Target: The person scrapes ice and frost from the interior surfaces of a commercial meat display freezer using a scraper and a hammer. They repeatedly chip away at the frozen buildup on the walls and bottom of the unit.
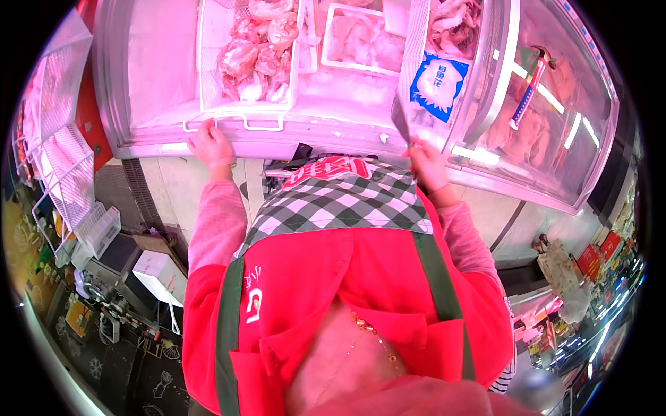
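Observation:
My left hand [210, 143] rests at the front rim [317, 138] of a chest freezer, its fingertips at one end of a white wire handle [191, 128]. Whether the fingers close around that handle is unclear. My right hand [427, 164] grips a flat metal blade tool [399, 117], which points up and away over the freezer. Behind the left hand stands a white mesh basket [207, 78] with pieces of raw meat [255, 57]. Near the tool's blade, a blue and white printed bag [439, 86] lies in another compartment below raw poultry pieces [453, 26].
A claw hammer [529, 93] lies on the glass lid [567, 140] at the right. A white tray [364, 67] of pale meat stands farther back inside the freezer. To the left are a white wire rack [65, 171] and a white box [158, 278].

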A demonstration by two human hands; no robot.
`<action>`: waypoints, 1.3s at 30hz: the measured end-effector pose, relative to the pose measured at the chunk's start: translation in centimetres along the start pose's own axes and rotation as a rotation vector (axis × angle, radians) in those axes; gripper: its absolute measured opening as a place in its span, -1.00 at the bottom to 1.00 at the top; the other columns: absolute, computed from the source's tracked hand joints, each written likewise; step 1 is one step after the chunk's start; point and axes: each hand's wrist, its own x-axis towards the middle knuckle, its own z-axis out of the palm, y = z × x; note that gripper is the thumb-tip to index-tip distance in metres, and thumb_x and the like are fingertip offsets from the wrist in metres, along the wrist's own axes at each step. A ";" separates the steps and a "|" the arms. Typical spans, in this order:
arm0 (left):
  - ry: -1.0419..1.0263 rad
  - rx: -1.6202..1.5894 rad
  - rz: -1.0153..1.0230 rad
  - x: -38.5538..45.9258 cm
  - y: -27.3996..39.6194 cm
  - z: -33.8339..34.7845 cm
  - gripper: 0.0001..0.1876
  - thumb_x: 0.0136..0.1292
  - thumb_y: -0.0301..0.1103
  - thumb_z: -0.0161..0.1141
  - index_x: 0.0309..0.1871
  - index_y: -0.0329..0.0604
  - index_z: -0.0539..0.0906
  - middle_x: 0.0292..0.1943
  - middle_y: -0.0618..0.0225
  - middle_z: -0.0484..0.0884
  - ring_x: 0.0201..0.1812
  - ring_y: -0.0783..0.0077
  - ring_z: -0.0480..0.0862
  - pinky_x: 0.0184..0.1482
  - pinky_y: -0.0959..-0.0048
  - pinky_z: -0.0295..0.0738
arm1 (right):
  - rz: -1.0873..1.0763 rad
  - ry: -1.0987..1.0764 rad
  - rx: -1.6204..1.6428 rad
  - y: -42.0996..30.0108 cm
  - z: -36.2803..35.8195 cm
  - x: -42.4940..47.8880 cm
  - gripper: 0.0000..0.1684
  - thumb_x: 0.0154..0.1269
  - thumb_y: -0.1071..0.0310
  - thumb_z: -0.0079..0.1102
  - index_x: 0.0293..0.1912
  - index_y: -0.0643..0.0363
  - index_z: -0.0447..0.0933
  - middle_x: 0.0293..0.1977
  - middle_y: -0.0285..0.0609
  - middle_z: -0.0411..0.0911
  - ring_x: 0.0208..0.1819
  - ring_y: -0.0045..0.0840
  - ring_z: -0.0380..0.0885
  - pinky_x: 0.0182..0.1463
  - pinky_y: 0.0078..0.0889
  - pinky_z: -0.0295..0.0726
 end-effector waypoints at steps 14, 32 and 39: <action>0.006 0.009 -0.007 -0.2 -0.7 0.7 -0.74 0.16 -0.28 -0.09 -0.20 -0.07 0.60 -0.26 0.33 0.65 -0.12 0.28 0.55 0.29 0.11 -0.11 | -0.906 0.971 -0.140 -10.7 -16.5 4.3 -0.50 0.14 0.48 0.12 0.10 0.30 0.30 -0.32 -0.29 0.46 -0.43 -0.69 0.41 -0.40 -0.66 0.41; -0.007 0.038 -0.008 0.1 -0.6 0.5 -0.77 0.16 -0.30 -0.08 -0.22 0.01 0.60 -0.28 0.39 0.62 -0.15 0.32 0.54 0.27 0.11 -0.04 | -0.572 0.457 -0.487 -15.0 -11.8 1.9 -0.53 0.21 0.45 0.05 0.15 0.12 0.33 -0.19 -0.30 0.51 -0.29 -0.68 0.47 -0.22 -0.61 0.46; 0.001 -0.006 -0.003 -0.1 -0.4 0.4 -0.78 0.15 -0.32 -0.07 -0.23 0.01 0.60 -0.27 0.43 0.62 -0.13 0.35 0.53 0.28 0.09 -0.10 | -0.393 -0.269 -1.283 -9.6 -3.4 3.4 -0.67 0.18 0.24 -0.11 -0.12 0.06 0.54 -0.31 -0.04 0.56 -0.30 -0.14 0.53 -0.17 -0.18 0.50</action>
